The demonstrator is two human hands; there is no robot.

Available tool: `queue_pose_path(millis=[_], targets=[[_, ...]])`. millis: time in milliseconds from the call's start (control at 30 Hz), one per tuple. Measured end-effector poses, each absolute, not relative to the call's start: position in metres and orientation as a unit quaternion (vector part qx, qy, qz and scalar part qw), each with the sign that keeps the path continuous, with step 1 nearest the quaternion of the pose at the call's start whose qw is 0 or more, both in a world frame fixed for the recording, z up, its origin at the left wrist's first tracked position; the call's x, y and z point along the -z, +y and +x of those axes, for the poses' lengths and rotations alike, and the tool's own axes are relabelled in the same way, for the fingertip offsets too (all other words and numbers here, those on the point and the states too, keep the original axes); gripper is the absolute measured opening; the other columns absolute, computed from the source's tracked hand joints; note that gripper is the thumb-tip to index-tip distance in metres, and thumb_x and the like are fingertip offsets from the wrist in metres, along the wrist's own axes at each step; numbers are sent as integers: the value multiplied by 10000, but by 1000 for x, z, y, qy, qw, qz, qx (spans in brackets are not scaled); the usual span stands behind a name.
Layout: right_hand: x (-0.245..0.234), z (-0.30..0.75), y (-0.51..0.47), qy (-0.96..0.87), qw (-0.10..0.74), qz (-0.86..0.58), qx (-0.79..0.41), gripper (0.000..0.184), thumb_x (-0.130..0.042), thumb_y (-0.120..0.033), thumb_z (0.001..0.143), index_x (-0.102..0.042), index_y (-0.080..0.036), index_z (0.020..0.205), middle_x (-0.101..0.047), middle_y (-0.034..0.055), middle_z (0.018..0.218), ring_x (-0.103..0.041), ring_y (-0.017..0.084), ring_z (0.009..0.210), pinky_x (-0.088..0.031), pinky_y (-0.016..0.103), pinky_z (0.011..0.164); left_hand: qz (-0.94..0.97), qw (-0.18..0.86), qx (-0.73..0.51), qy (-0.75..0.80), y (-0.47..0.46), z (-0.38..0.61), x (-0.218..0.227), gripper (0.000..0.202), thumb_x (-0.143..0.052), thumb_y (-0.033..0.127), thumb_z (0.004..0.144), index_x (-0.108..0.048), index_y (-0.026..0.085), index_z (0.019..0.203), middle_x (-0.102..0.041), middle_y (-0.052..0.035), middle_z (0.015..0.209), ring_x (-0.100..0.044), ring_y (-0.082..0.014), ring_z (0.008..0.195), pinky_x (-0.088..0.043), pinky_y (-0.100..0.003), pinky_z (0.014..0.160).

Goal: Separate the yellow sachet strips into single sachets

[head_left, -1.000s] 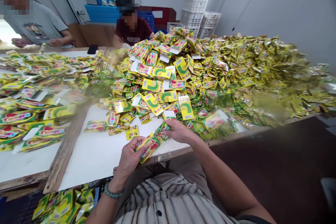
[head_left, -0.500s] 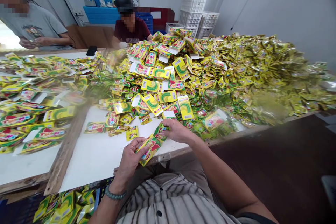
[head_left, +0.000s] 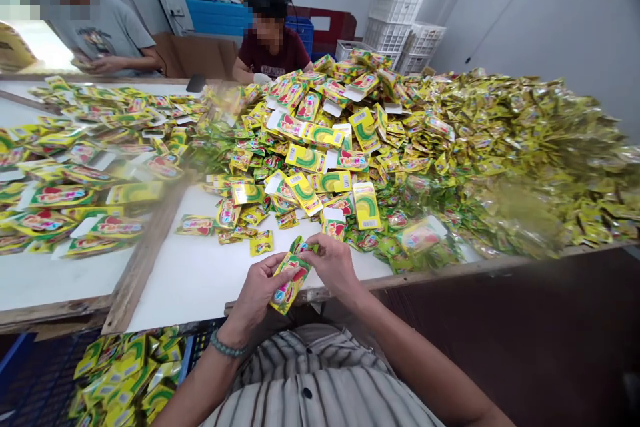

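My left hand is closed around a small yellow-and-green printed box, tilted over the table's front edge with its upper end away from me. At that upper end, my right hand pinches a small green sachet; how far the sachet sits inside the box is hidden by my fingers. Just beyond my hands, a yellow sachet lies on the white tabletop. A flat yellow box with a white end flap leans on the pile past my right hand.
A large heap of sachets covers the table's right side. Filled-looking boxes lie left of a wooden divider strip. Below, a crate holds more boxes. Two people are across the table; white crates stand behind.
The green sachet has moved closer to the box, and less of it shows between my hands. My view has shifted left. The box stays in my left hand.
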State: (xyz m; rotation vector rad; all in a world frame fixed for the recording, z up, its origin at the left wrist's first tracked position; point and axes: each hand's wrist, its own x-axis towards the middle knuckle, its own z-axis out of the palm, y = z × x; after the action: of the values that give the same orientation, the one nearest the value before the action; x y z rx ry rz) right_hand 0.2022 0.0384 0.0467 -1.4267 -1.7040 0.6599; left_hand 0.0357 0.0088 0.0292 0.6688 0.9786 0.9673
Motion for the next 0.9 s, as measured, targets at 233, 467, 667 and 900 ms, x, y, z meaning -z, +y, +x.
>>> queue_pose_path(millis=[233, 467, 667, 900], targets=[[-58, 205, 27, -725, 331, -541, -268, 121, -654, -329, 831, -735, -245, 798, -685, 54, 915, -562, 226, 1034, -336, 390, 942, 310, 718, -431, 451, 9, 33, -25, 456, -817, 325, 624, -689, 154, 1026, -756, -54, 886, -689, -178, 740, -524, -253, 688], [-42, 194, 17, -708, 291, -476, -433, 175, -688, -417, 779, -740, -251, 798, -680, 45, 1012, -522, 258, 1162, -350, 411, 979, 322, 716, -411, 462, 7, 28, -31, 463, -806, 385, 614, -698, 133, 987, -748, -77, 849, -684, -202, 703, -531, -296, 683], [-29, 184, 17, -648, 362, -510, -433, 154, -639, -340, 816, -689, -205, 762, -660, 20, 813, -602, 179, 845, -465, 296, 786, 424, 694, -343, 470, 0, 24, -35, 532, -753, 423, 683, -626, 165, 1131, -722, -71, 1006, -667, -218, 886, -513, -287, 766], [-36, 214, 46, -713, 397, -543, -198, 190, -627, -248, 819, -637, -200, 1003, -658, 86, 1021, -514, 247, 1083, -389, 400, 962, 435, 477, -450, 617, 42, -65, -82, 538, -799, 500, 546, -652, 120, 896, -716, -38, 805, -634, -175, 691, -507, -254, 615]])
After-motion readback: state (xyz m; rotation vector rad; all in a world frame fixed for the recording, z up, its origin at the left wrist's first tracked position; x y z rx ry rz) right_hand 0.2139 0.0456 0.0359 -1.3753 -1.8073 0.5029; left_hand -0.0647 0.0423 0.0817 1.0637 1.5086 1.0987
